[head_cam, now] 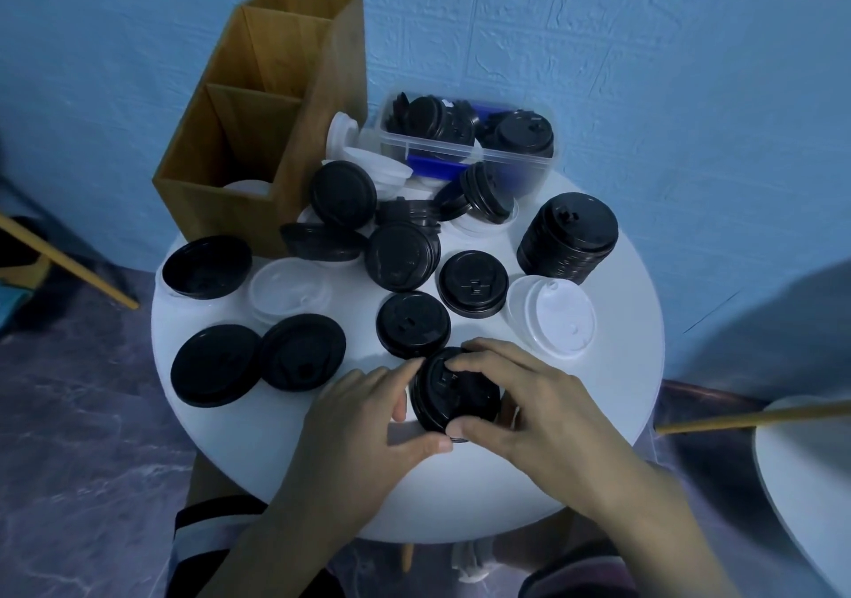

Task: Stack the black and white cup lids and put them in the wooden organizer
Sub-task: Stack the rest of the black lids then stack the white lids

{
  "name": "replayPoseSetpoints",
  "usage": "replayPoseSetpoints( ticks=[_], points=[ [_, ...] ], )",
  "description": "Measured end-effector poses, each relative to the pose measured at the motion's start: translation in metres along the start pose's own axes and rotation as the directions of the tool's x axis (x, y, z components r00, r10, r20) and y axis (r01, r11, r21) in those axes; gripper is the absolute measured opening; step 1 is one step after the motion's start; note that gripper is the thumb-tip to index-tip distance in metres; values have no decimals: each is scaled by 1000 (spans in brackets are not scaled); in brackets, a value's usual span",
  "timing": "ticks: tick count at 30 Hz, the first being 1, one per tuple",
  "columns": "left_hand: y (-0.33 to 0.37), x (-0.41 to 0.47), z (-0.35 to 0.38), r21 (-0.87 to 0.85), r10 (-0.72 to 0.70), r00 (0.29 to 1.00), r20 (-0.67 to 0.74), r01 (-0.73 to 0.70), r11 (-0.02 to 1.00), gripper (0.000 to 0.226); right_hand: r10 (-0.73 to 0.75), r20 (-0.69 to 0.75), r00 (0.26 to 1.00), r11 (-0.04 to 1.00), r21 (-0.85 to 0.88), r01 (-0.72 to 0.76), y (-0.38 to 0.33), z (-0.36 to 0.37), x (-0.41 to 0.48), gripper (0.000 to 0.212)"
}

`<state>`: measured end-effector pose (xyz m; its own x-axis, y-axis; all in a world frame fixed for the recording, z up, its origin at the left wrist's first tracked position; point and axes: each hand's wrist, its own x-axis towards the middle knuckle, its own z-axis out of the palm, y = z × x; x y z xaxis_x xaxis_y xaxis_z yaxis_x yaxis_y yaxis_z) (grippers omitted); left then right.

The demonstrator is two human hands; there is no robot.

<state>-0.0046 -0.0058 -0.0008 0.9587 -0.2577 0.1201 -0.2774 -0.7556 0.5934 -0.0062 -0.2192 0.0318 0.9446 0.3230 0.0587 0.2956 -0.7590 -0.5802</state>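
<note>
**Both hands clamped on a short black lid stack at the near edge of the desk.**

Your left hand is keeping its grip closed on the stack's left rim, thumb and forefinger pinching. Your right hand is curling its grip over the top and near rim. How many lids are nested there cannot be told. You are likely doing best by pressing evenly round the rim until the edges are sitting flush, not tilted. The loose black lid just beyond your fingers is lying dome up and looking the easiest to add. Farther right, the tall black stack is standing upright near a white lid. At the far left, the wooden organizer is waiting, something white showing in its front compartment.
</note>
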Motion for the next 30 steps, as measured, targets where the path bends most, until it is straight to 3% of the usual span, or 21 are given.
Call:
replayPoseSetpoints(
  ticks=[10, 14, 30],
  points=[
    [-2, 1, 1, 0, -20, 999, 26, 20, 1000, 63, 7, 45, 999, 1000, -13, -7, 0, -9, 0, 63],
    [0, 2, 0, -10, -18, 999, 29, 18, 1000, 60, 7, 124, 992, 1000, -31, -4, -3, -14, 4, 63],
    [-1, 4, 0, 14, -21, 1000, 21, 21, 1000, 58, -1, 186, 983, 999, 37, -6, -4, -9, 3, 62]
  ],
)
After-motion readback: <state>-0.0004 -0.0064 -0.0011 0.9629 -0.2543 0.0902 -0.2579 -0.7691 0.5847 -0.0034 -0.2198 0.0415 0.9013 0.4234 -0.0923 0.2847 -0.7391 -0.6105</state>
